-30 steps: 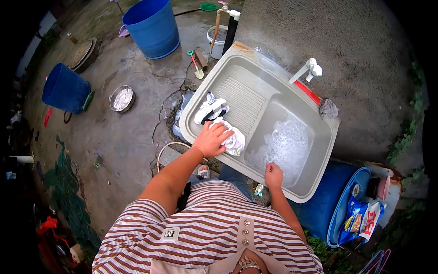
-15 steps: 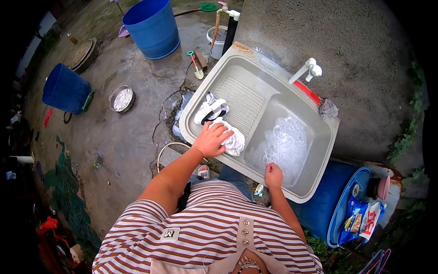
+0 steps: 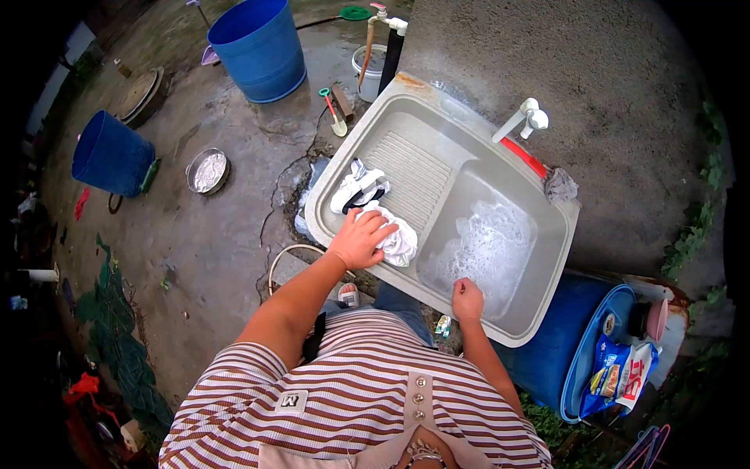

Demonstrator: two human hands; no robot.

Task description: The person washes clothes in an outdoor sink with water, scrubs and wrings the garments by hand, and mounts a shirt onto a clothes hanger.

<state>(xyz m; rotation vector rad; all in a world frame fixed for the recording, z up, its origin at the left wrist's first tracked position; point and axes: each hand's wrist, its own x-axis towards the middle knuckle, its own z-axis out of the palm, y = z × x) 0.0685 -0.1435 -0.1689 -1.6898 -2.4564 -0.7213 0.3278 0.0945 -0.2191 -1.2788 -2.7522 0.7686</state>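
Stands at the near edge of a grey sink [image 3: 430, 129] in a brown-and-white striped shirt [image 3: 344, 379]. Lays the left hand [image 3: 359, 237] on a bunched white cloth [image 3: 401, 243], with fingers bent and slightly apart over the top; cannot tell whether gripping or only pressing. Has this white cloth by the sink's near edge, toward the near left corner, with a black-and-white cloth [image 3: 358, 188] just beside, closer to the left edge. Curls the right hand [image 3: 467, 298] narrow at the near edge of the basin [image 3: 469, 184], the right part of the sink; cannot tell whether holding anything. Faces white suds [image 3: 492, 236] in the basin and a ribbed board [image 3: 414, 178] left of there. Faces also a white tap [image 3: 519, 119] over the far edge and, toward the far right corner, a red strip [image 3: 524, 157] and a crumpled grey cloth [image 3: 561, 186]. Has a blue barrel [image 3: 553, 334] just past the right edge, and, on the ground beyond the left edge, a small shovel [image 3: 334, 116] and a blue tub [image 3: 262, 64]
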